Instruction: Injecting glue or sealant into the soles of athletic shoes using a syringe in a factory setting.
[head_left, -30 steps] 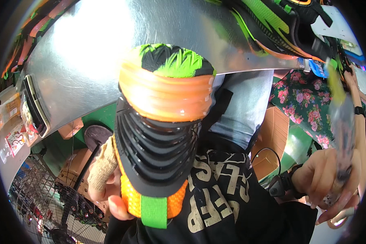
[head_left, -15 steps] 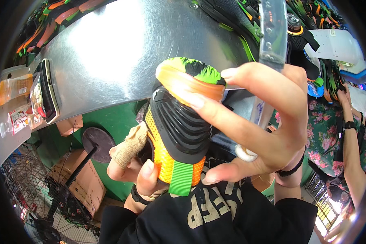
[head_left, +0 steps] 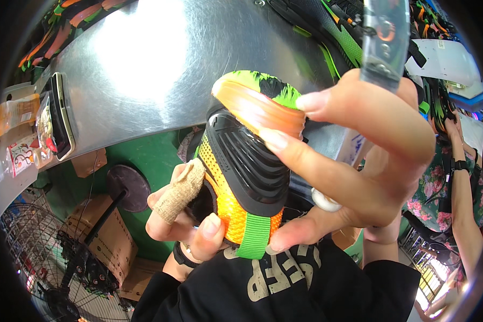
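Note:
A shoe (head_left: 247,166) is held up in front of me, its heel toward me. It has an orange knit heel, a green pull tab (head_left: 254,236), a black ribbed heel piece and an orange-and-green sole (head_left: 260,104). My left hand (head_left: 188,220), with a tan wrap round one finger, grips the shoe at its collar; the fingers inside are hidden. My right hand (head_left: 359,155) spans the shoe, two fingertips on the sole and the thumb beside the pull tab. A clear plastic strip-like tool (head_left: 383,43) with metal studs is tucked between its fingers; its exact kind cannot be told.
A shiny metal table (head_left: 198,70) lies beyond the shoe. More shoes (head_left: 316,32) are at the back right, with soles (head_left: 64,32) at the far left. A phone (head_left: 63,115) and bags lie left. A wire fan (head_left: 43,257) stands lower left. Another person's arm (head_left: 461,188) is at right.
The shoe and both hands have shifted slightly right. My right hand, with the clear tool, looks larger and farther right; its fingertips still touch the sole.

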### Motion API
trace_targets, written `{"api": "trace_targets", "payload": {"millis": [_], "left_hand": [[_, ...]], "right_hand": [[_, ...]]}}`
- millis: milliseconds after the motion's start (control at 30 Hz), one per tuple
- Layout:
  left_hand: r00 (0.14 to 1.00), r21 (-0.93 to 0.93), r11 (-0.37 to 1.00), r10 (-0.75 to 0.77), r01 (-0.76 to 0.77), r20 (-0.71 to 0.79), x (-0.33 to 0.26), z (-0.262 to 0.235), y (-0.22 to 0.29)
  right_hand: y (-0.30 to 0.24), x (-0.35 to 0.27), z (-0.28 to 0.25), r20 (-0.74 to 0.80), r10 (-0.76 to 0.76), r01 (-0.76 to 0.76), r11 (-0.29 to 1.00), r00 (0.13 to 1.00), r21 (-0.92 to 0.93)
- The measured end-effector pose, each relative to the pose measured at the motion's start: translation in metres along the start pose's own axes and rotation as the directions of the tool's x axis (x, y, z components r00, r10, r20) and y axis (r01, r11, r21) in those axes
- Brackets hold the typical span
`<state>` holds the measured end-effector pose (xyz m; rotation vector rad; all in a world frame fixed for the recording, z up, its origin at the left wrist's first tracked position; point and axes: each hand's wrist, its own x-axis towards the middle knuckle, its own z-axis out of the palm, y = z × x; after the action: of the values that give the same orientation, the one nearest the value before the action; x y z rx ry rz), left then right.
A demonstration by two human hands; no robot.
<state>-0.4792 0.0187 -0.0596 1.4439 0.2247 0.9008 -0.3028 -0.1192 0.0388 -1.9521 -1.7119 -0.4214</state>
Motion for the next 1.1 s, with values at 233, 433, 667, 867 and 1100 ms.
{"api": "trace_targets", "payload": {"millis": [233, 433, 667, 867, 1100], "left_hand": [[1.000, 0.011, 1.000, -0.018, 0.018, -0.005, 0.003, 0.001, 0.004], [0.971, 0.329, 0.931, 0.207, -0.159, -0.116, 0.022, 0.017, -0.002], [0.993, 0.406, 0.908, -0.067, 0.101, -0.098, 0.029, -0.004, 0.020], [0.992, 0.434, 0.892, 0.123, -0.126, 0.036, 0.042, -0.027, 0.001], [0.986, 0.094, 0.982, -0.165, 0.166, -0.018, 0.068, -0.026, 0.004]], "right_hand": [[-0.003, -0.002, -0.016, -0.033, 0.011, -0.010, 1.000, 0.999, 0.006], [0.022, -0.011, -0.049, 0.091, -0.330, 0.337, 0.938, 0.940, -0.080], [-0.003, -0.089, -0.078, -0.148, 0.194, -0.196, 0.981, 0.970, 0.004], [0.007, -0.138, -0.069, -0.465, 0.646, -0.422, 0.756, 0.605, 0.501], [0.035, -0.205, -0.065, -0.339, 0.896, -0.213, 0.404, 0.286, 0.889]]}}
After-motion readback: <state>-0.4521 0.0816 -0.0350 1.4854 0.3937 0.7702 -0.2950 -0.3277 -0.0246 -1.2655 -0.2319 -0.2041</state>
